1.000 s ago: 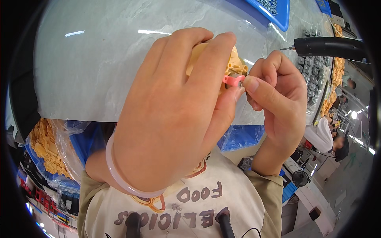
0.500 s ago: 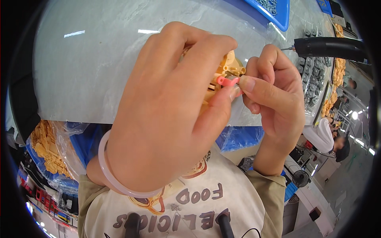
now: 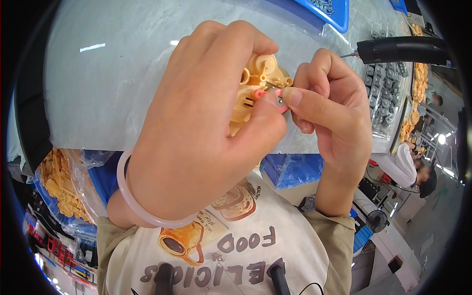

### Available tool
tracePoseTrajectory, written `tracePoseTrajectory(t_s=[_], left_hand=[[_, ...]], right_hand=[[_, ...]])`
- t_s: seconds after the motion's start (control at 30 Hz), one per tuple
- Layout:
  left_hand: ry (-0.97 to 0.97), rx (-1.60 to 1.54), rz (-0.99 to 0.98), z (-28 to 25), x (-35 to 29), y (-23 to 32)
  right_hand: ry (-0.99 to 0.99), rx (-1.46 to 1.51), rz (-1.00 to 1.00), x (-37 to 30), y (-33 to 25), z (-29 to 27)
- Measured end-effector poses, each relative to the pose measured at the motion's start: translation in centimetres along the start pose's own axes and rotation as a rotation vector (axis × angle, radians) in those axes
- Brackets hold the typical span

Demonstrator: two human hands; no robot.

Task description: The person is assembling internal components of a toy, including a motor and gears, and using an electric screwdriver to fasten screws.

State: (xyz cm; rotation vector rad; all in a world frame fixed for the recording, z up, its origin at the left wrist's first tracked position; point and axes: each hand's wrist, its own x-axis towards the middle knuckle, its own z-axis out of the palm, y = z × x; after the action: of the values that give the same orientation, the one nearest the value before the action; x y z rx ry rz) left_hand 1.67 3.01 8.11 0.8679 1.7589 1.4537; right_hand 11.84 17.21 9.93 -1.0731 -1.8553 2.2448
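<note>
My left hand [image 3: 201,108], a pale bracelet at its wrist, wraps round a cream-yellow plastic housing [image 3: 264,65] with round bosses and slots. Its thumb presses beside a small pink plastic part [image 3: 259,93] on the housing's right side. A small silvery piece [image 3: 280,101] shows next to that thumb's tip, within the pink part. My right hand [image 3: 337,105] pinches the right end of the pink part between thumb and fingers, other fingers curled. The left palm hides much of the housing.
A black powered screwdriver [image 3: 403,50] points left just beyond my right hand. Behind it is a blue tray [image 3: 344,22] of screws. Rows of grey parts [image 3: 386,93] lie at right on the grey table [image 3: 98,98]. Bagged yellow parts [image 3: 61,184] sit lower left; another person [image 3: 400,164] is far right.
Both hands have shifted slightly left with the housing. My left hand has tilted, so more of the housing shows, and the silvery piece beside the thumb is now plainer.
</note>
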Motion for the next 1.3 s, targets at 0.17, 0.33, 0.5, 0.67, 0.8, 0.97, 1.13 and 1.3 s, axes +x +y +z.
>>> tracePoseTrajectory(t_s=[0.17,0.33,0.5,0.67,0.8,0.97,1.13,1.3], left_hand=[[0.020,-0.065,-0.032,0.5,0.0,-0.1],[-0.016,-0.093,-0.043,0.1,0.3,-0.3],[0.025,-0.084,-0.064,0.5,0.1,-0.3],[-0.037,-0.086,-0.067,-0.1,0.4,-0.3],[-0.043,-0.128,0.035,-0.1,0.4,-1.0],[-0.017,-0.008,0.083,0.0,0.6,-1.6],[-0.065,-0.028,-0.027,-0.4,0.5,-0.4],[-0.054,-0.020,0.013,-0.4,0.6,-0.8]], right_hand=[[-0.012,0.036,-0.001,0.0,0.1,-0.1],[-0.008,0.046,0.007,0.0,0.3,-0.1],[-0.015,0.037,-0.011,0.0,0.4,-0.2],[-0.046,0.082,-0.015,0.2,0.7,-0.6],[-0.060,0.063,-0.042,0.2,0.6,-0.5],[-0.044,0.071,-0.054,0.1,0.7,-0.4],[-0.029,0.052,-0.080,-0.1,0.8,-0.2],[-0.038,0.017,-0.155,-0.7,1.1,0.3]])
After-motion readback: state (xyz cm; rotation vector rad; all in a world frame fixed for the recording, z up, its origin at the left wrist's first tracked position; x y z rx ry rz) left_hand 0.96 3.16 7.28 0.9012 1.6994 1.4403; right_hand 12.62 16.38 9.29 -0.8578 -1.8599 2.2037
